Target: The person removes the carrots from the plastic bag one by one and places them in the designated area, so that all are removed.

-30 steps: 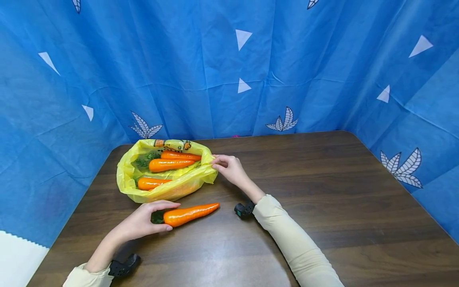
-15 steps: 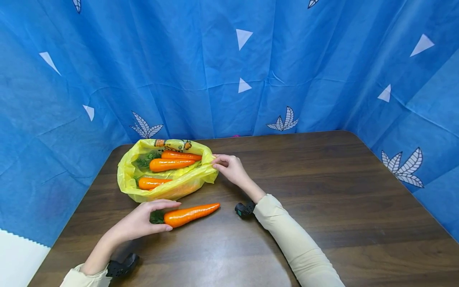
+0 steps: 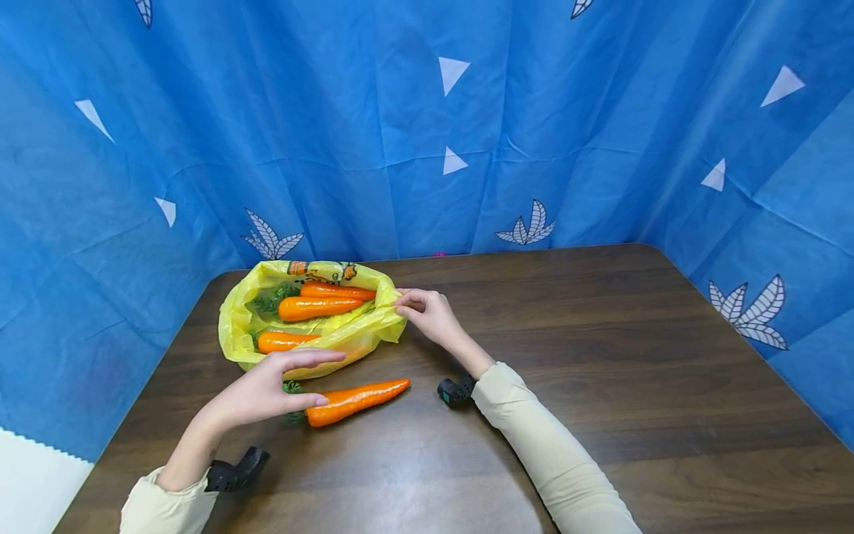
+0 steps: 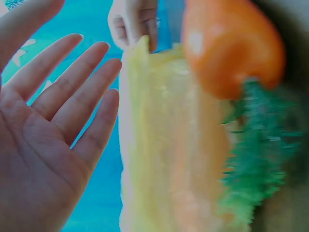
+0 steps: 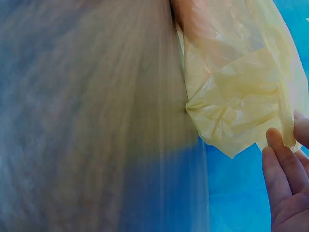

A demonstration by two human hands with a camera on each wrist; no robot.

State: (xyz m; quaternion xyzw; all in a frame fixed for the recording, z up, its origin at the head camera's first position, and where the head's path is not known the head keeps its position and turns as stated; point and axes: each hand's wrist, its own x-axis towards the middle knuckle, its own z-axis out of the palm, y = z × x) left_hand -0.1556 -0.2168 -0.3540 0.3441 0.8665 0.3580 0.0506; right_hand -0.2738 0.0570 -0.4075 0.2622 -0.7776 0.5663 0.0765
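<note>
While the right hand point(image 3: 430, 315) pinches the rim of the yellow bag point(image 3: 233, 330) at its right end, the left hand point(image 3: 267, 389) is held wide, its thumb well apart from its straight fingers, above the leafy end of the loose carrot point(image 3: 356, 403). This carrot lies on the table point(image 3: 600, 356), just in front of the bag, and in the left wrist view the hand does not touch it. Three more carrots point(image 3: 319, 308) can be seen inside the bag. The step in hand seems to be holding the mouth open and dealing with the outside carrot; whether the left hand approaches or leaves it, I cannot tell. To lift it would call for closing the fingers around its thick end. The bag's far side carries an orange and black print point(image 3: 298, 268), but no word is readable.
</note>
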